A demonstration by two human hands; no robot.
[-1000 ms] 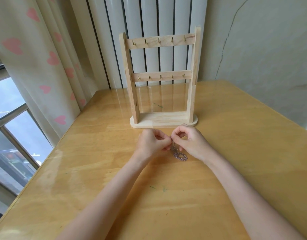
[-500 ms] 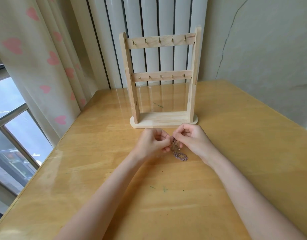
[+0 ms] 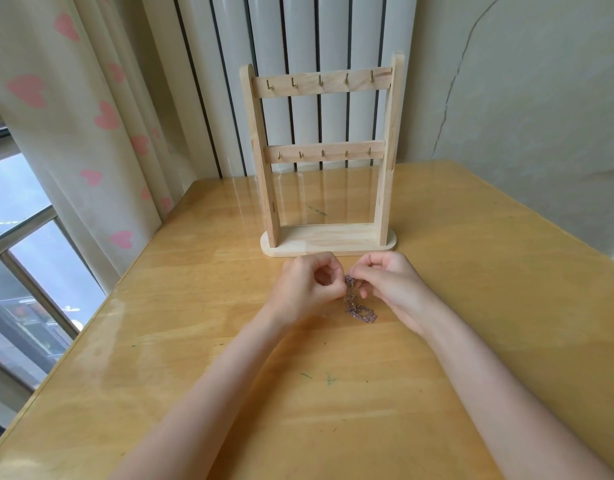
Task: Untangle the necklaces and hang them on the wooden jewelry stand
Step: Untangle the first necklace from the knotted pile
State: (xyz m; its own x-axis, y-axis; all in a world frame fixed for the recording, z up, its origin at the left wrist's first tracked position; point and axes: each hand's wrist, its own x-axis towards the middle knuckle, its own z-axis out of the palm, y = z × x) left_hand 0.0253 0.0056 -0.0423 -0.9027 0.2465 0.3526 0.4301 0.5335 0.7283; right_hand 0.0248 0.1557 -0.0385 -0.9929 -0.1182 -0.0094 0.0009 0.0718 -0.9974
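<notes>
A small tangle of dark pinkish chain necklaces [image 3: 359, 310] lies on the wooden table just in front of the jewelry stand. My left hand [image 3: 307, 287] and my right hand [image 3: 390, 284] sit close together over it, each pinching the upper end of the tangle with curled fingers. The lower part of the chains rests on the table below my hands. The wooden jewelry stand [image 3: 324, 157] stands upright behind, with two crossbars carrying several small brass hooks; nothing hangs on the hooks.
The yellow wooden table [image 3: 489, 306] extends right and toward me. A heart-patterned curtain [image 3: 73, 133] and a window are at the left. A white radiator [image 3: 316, 36] and a cracked wall stand behind the stand.
My right hand has shifted slightly right and up, lifting the top of the tangle a little. The left hand has barely moved.
</notes>
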